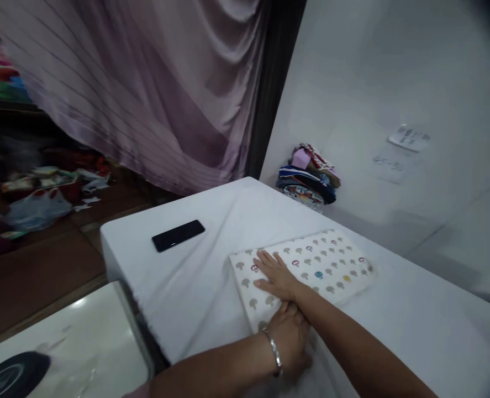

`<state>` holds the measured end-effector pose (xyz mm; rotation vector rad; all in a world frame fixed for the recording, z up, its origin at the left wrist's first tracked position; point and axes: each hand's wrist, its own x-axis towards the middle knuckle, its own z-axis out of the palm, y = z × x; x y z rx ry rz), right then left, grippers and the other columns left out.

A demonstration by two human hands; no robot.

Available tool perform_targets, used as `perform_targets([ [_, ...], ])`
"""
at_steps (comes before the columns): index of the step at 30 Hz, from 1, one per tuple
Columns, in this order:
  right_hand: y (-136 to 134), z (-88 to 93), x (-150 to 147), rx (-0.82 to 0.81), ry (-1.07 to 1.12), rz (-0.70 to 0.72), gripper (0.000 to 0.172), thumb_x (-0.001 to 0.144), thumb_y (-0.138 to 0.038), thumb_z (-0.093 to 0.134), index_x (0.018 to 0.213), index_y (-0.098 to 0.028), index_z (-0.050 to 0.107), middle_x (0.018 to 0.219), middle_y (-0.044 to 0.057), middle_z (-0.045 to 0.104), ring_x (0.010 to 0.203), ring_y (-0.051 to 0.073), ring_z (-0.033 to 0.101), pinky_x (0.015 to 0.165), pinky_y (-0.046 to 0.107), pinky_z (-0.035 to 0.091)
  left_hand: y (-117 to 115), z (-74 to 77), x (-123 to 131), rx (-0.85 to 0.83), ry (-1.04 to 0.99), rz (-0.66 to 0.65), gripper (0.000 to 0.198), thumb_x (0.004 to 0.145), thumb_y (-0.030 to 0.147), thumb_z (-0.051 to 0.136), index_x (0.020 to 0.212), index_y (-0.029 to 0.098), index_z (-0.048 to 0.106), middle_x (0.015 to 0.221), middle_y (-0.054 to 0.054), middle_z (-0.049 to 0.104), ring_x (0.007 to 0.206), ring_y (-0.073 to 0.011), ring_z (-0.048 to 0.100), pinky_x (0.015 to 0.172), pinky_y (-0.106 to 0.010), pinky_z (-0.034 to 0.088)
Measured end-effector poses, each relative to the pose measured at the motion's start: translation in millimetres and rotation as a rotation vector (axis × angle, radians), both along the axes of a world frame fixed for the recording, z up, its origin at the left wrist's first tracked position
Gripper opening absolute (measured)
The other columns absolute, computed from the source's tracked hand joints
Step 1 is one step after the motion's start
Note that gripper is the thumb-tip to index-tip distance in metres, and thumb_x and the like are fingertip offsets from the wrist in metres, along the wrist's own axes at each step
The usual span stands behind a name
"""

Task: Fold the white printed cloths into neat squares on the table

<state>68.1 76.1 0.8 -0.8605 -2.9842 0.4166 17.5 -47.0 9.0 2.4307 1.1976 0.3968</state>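
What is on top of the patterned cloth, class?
The right hand lies spread on the patterned cloth, with the left hand by its wrist. The print beneath is hidden.

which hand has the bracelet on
The left hand, nearer the camera: a silvery bracelet circles its wrist, while the right hand shows a bare wrist.

Open lane between phone (pixel 178 236) and patterned cloth (pixel 331 260), wall (pixel 394 83) beside white table (pixel 211 262).
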Motion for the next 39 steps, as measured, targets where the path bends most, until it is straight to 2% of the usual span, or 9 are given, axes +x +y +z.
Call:
perform_targets([
  [4, -14, 12.0, 16, 0.004, 0.052, -0.089, 0.065, 0.088, -0.058, 0.029, 0.141, -0.022, 0.021, 0.150, 0.009, 0.007, 0.137, 0.023, 0.002, 0.109, 0.049, 0.008, -9, 20.7, -35, 0.021, -0.121, -0.047, 0.044, 0.079, 0.040, 0.055, 0.119, 0.024, 0.053, 0.120, -0.004, 0.058, 0.110, -0.0218, 0.049, 0.096, -0.035, 0.035],
  [6, -24, 10.1, 29, 0.044, 0.077, -0.162, 0.062, 0.089, -0.055, 0.029, 0.142, -0.023, 0.020, 0.150, 0.008, 0.008, 0.137, 0.024, 0.003, 0.108, 0.051, 0.009, -7, 19.5, -60, 0.078, -0.130, 0.017, 0.034, 0.085, 0.036, 0.047, 0.117, 0.028, 0.054, 0.119, -0.001, 0.059, 0.109, -0.0191, 0.051, 0.095, -0.034, 0.036],
  [10, -38, -4.9, 51, 0.117, 0.069, -0.268, 0.058, 0.090, -0.052, 0.032, 0.141, -0.024, 0.023, 0.149, 0.008, 0.017, 0.136, 0.025, 0.011, 0.107, 0.053, 0.012, 6, -14.3, -98, 0.281, 0.045, 0.267, 0.044, 0.085, 0.040, 0.044, 0.124, 0.021, 0.051, 0.130, -0.008, 0.050, 0.121, -0.0267, 0.042, 0.101, -0.046, 0.029],
  [14, -40, -7.4, 53, 0.097, 0.078, -0.285, 0.059, 0.089, -0.055, 0.031, 0.139, -0.025, 0.027, 0.148, 0.008, 0.019, 0.136, 0.025, 0.012, 0.107, 0.053, 0.012, 16, -47.5, -108, 0.406, 0.163, 0.261, 0.051, 0.087, 0.046, 0.037, 0.131, 0.021, 0.044, 0.138, -0.007, 0.041, 0.127, -0.0251, 0.036, 0.104, -0.045, 0.026],
  [18, -48, 4.9, 56, 0.042, 0.127, -0.306, 0.059, 0.088, -0.057, 0.030, 0.137, -0.025, 0.030, 0.147, 0.008, 0.022, 0.136, 0.024, 0.013, 0.107, 0.053, 0.012, 18, -54.5, -109, 0.432, 0.179, 0.277, 0.051, 0.087, 0.047, 0.036, 0.131, 0.023, 0.044, 0.138, -0.005, 0.041, 0.127, -0.0238, 0.037, 0.104, -0.043, 0.027],
  [26, -83, 6.7, 72, 0.055, 0.194, -0.327, 0.052, 0.090, -0.053, 0.032, 0.135, -0.027, 0.035, 0.145, 0.006, 0.028, 0.135, 0.022, 0.020, 0.107, 0.049, 0.012, 25, -44.6, -111, 0.288, 0.133, 0.305, 0.047, 0.085, 0.045, 0.038, 0.126, 0.024, 0.051, 0.137, -0.005, 0.043, 0.127, -0.0237, 0.036, 0.104, -0.044, 0.026],
  [30, -107, 9.6, 71, 0.082, 0.225, -0.206, 0.058, 0.088, -0.054, 0.035, 0.138, -0.025, 0.029, 0.144, 0.007, 0.032, 0.134, 0.021, 0.020, 0.108, 0.047, 0.008, 38, -30.9, -126, 0.276, 0.138, 0.536, 0.046, 0.083, 0.039, 0.039, 0.122, 0.020, 0.054, 0.138, -0.007, 0.041, 0.129, -0.0258, 0.032, 0.105, -0.046, 0.025],
  [33, -125, 13.2, 70, 0.068, 0.224, -0.129, 0.066, 0.084, -0.058, 0.039, 0.138, -0.022, 0.028, 0.144, 0.009, 0.031, 0.134, 0.023, 0.019, 0.109, 0.046, 0.006, 53, -20.9, -140, 0.158, 0.158, 0.696, 0.055, 0.080, 0.041, 0.041, 0.126, 0.013, 0.049, 0.139, -0.011, 0.039, 0.129, -0.0274, 0.033, 0.103, -0.042, 0.029],
  [39, -143, 15.2, 59, 0.155, 0.222, -0.050, 0.060, 0.084, -0.038, 0.043, 0.138, -0.020, 0.026, 0.143, 0.010, 0.033, 0.133, 0.022, 0.022, 0.108, 0.047, 0.006, 84, -1.9, -152, -0.049, 0.168, 0.765, 0.069, 0.073, 0.053, 0.044, 0.127, 0.010, 0.046, 0.133, -0.015, 0.046, 0.123, -0.0309, 0.040, 0.098, -0.040, 0.034],
])
